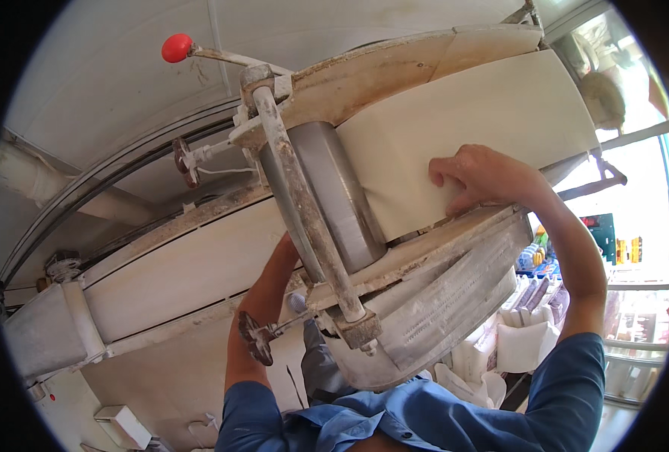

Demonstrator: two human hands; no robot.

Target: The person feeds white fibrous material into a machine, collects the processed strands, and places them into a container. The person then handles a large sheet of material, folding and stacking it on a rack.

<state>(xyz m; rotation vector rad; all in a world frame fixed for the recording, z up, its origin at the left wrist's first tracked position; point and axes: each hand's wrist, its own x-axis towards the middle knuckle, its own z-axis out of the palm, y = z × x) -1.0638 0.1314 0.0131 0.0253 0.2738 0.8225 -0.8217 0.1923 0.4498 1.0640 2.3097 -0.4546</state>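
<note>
A wide, smooth sheet of pale dough (481, 107) lies on the sloping feed side of a dough sheeter and runs down to its steel roller (340, 186). My right hand (475, 175) is over the sheet's near edge, fingers curled and apart, with the thumb by the machine's side rail (442, 243). Whether the fingers press on the dough is unclear. My left forearm reaches under the roller from the near side; the machine hides my left hand.
A worn metal bar (306, 203) crosses before the roller, with handwheels (255, 339) at its side. A red-knobbed lever (177, 48) rises at the far side. A long pale conveyor belt (187, 271) extends left. Stacked white bags (526, 344) stand at the lower right.
</note>
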